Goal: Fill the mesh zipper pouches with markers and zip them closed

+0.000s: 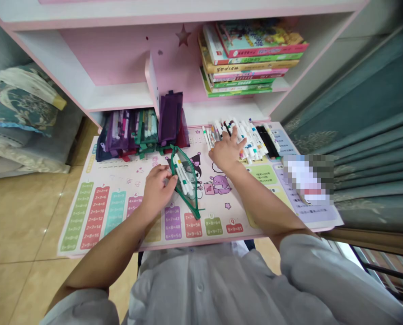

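In the middle of the desk lies a green-edged zip pouch [195, 174], its mouth spread apart, with several white markers [184, 178] inside. My left hand [159, 187] pinches the left edge of this pouch between thumb and fingers. Further back on the right, my right hand [227, 152] rests over a pile of white markers [252, 140] with coloured ends. Its fingers are stretched and apart, touching the pile; no marker is visibly lifted. Black pens [268, 141] lie at the pile's right side.
Filled mesh pouches [120, 133] are heaped at the back left, beside a standing purple pouch [170, 117]. Stacked books [252, 58] sit on the shelf above the markers. A blurred-out object [308, 180] is at the desk's right edge, near a curtain [367, 113].
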Tool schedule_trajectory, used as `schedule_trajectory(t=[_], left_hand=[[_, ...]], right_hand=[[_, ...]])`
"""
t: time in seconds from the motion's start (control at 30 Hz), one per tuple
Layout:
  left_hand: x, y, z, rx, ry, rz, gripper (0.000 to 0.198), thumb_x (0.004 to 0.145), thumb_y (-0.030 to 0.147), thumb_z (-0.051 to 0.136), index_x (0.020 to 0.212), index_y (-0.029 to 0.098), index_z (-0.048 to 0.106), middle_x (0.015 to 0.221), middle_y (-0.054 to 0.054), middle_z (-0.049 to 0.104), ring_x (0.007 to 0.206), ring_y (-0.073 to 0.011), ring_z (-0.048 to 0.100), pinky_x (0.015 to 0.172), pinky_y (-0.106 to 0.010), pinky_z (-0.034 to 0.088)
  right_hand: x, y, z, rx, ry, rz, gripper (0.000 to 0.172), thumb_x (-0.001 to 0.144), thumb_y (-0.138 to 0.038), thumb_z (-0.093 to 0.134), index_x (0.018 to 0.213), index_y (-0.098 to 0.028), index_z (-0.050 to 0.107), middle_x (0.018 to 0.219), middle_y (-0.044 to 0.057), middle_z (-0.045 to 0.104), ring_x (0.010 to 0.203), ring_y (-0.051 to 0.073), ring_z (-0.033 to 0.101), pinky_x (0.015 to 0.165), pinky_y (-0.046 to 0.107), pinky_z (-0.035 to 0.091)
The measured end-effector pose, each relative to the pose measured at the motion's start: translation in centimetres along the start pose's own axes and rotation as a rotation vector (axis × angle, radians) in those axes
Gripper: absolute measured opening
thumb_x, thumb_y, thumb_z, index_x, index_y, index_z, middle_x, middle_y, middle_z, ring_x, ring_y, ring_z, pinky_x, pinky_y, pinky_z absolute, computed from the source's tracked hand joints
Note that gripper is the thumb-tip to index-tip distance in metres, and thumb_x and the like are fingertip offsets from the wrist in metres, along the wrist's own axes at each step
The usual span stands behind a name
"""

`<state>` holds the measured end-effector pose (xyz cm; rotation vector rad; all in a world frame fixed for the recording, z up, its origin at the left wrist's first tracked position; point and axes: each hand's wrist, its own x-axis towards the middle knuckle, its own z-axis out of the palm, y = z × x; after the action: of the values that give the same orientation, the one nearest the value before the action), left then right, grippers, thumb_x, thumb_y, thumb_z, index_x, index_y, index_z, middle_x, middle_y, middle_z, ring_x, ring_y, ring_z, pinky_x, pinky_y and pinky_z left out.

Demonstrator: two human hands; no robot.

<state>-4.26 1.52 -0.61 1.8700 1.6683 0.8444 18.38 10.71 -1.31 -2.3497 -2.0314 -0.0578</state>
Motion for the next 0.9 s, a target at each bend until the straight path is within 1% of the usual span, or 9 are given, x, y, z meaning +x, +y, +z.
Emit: schedule_trajectory(t=[0.13,0.23,0.3,0.37,0.47,0.53,0.67,0.9], left_hand=[[0.0,-0.1,-0.1,0.007,-0.001,0.004,0.023,0.084,0.038,0.056,0.067,0.022,0.057,0.112,-0.009,0.066,0.119,-0.0272,0.059,0.101,-0.043,0.049],[0.0,-0.1,-0.1,0.006,0.0,0.001,0.022,0.083,0.038,0.056,0.068,0.023,0.058,0.111,-0.009,0.066,0.119,-0.0273,0.059,0.099,-0.043,0.05],[0.1,-0.1,-0.1,0.004,-0.002,-0.002,0.022,0.083,0.038,0.056,0.067,0.023,0.058,0.11,-0.009,0.067,0.12,-0.0276,0.058,0.099,-0.043,0.05],[0.1,0.0,-0.1,0.002,-0.004,-0.004,0.022,0.083,0.038,0.056,0.067,0.023,0.057,0.11,-0.009,0.067,0.12,-0.0276,0.058,0.1,-0.044,0.05],[0.0,0.1,-0.1,-0.005,0.002,-0.002,0.022,0.083,0.037,0.056,0.066,0.023,0.056,0.109,-0.008,0.066,0.119,-0.0267,0.058,0.103,-0.043,0.048],[0.0,0.0,0.0,-0.007,0.003,0.0,0.022,0.083,0.037,0.055,0.066,0.023,0.056,0.108,-0.008,0.066,0.118,-0.0266,0.059,0.104,-0.043,0.048],[0.1,0.0,0.1,-0.006,-0.003,0.001,0.022,0.083,0.038,0.055,0.067,0.023,0.057,0.107,-0.009,0.067,0.119,-0.0272,0.058,0.101,-0.043,0.049],[0.1,-0.1,0.1,0.002,0.001,-0.006,0.021,0.083,0.038,0.055,0.068,0.023,0.057,0.11,-0.009,0.067,0.12,-0.0276,0.058,0.096,-0.041,0.051]], right_hand=[[0.1,0.0,0.2,0.001,-0.024,-0.009,0.037,0.082,-0.015,0.047,0.106,-0.011,0.074,0.156,0.017,0.038,0.15,0.044,0.011,0.11,0.077,0.019],[0.1,-0.1,0.4,0.01,-0.023,-0.005,0.034,0.082,-0.02,0.053,0.108,-0.011,0.073,0.157,0.018,0.037,0.151,0.045,0.01,0.11,0.076,0.019],[0.0,-0.2,0.5,0.045,0.01,-0.018,0.036,0.083,-0.026,0.058,0.113,-0.013,0.071,0.155,0.019,0.039,0.15,0.045,0.011,0.11,0.076,0.02],[0.0,-0.3,0.8,0.085,0.07,-0.04,0.04,0.084,-0.033,0.06,0.118,-0.014,0.069,0.154,0.02,0.04,0.149,0.046,0.013,0.109,0.076,0.019],[0.1,-0.6,1.1,0.128,0.136,-0.075,0.037,0.087,-0.037,0.06,0.113,-0.014,0.071,0.155,0.02,0.039,0.149,0.047,0.013,0.109,0.076,0.018],[0.2,-0.7,1.4,0.152,0.149,-0.091,0.034,0.087,-0.036,0.059,0.11,-0.013,0.072,0.155,0.02,0.039,0.149,0.047,0.013,0.109,0.076,0.018],[0.5,-0.7,1.8,0.174,0.159,-0.101,0.034,0.086,-0.03,0.058,0.111,-0.012,0.072,0.155,0.021,0.039,0.15,0.047,0.013,0.109,0.075,0.019],[0.2,-0.7,1.0,0.122,0.102,-0.067,0.037,0.08,-0.021,0.053,0.107,-0.008,0.074,0.153,0.021,0.041,0.149,0.046,0.016,0.11,0.076,0.017]])
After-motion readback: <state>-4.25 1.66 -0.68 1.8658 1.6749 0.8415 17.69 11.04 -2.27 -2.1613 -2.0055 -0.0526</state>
